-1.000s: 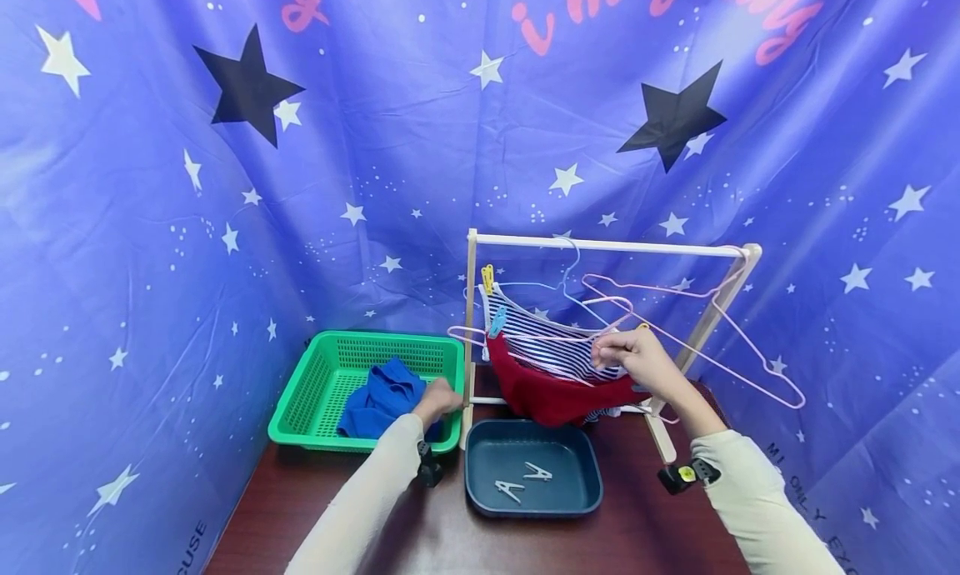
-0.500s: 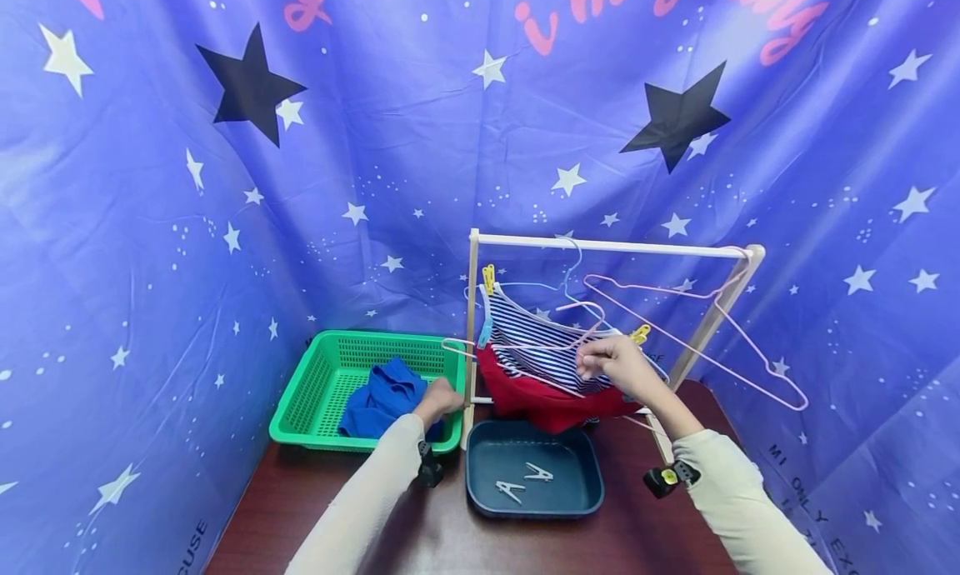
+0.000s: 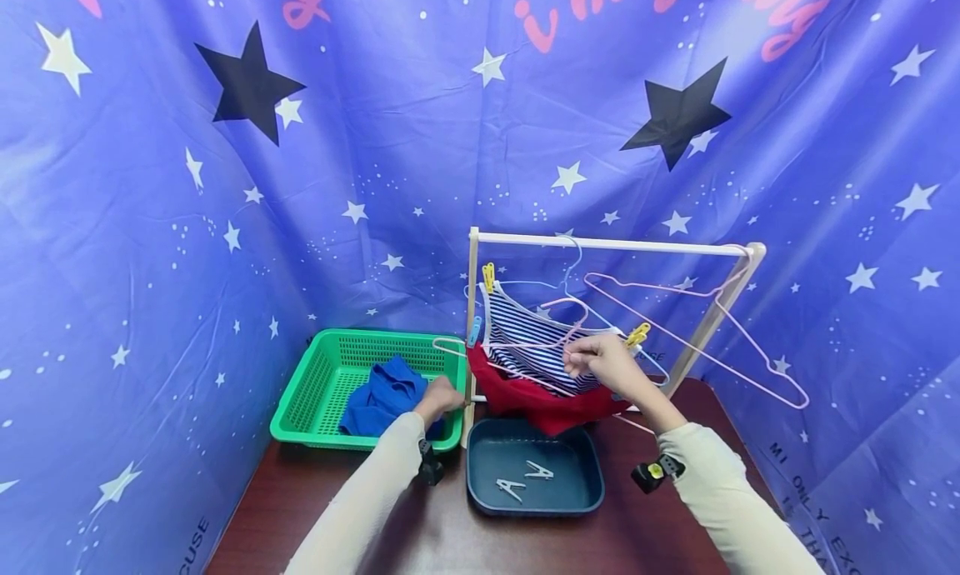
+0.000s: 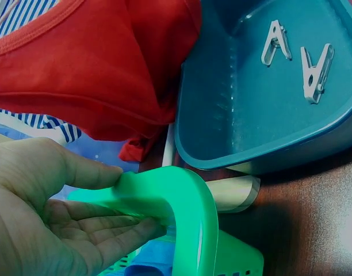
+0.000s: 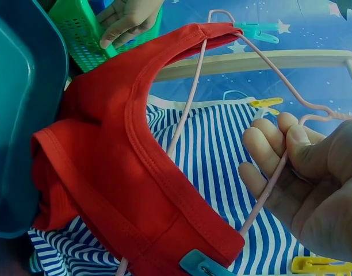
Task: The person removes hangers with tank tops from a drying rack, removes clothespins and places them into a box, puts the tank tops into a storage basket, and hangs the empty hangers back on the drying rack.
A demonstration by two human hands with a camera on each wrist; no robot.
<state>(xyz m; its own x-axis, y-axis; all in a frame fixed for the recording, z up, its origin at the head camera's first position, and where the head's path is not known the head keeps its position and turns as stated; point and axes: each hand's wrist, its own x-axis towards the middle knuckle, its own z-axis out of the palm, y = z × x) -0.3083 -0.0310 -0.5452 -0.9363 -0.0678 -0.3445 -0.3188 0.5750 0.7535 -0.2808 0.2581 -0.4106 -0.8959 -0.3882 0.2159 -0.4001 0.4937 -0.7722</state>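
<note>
My right hand [image 3: 603, 362] pinches a pink clothes hanger [image 5: 266, 195] near the base of its hook, thumb against fingertips. From that hanger hangs a red garment [image 3: 540, 404], held at its two top corners by a blue clothespin [image 3: 474, 332] and another blue clothespin [image 5: 205, 263]. It overlaps a blue-and-white striped garment [image 3: 532, 333] hanging on the rack behind it. My left hand [image 3: 440, 398] grips the right rim of a green basket [image 4: 193, 201], thumb above and fingers beneath. Inside the basket lies a crumpled blue cloth [image 3: 382, 396].
A rack [image 3: 615, 243] stands behind, bearing a blue hanger [image 3: 576, 262] with yellow clothespins [image 3: 489, 277] and a bare pink hanger [image 3: 750, 342]. In front, a dark blue tray [image 3: 535, 508] holds two pale clothespins [image 3: 538, 471] on the brown table [image 3: 442, 533]. A starry curtain surrounds everything.
My right hand has moved left and slightly down, carrying the pink hanger and the red garment left across the striped one. My left hand has stayed on the basket rim.
</note>
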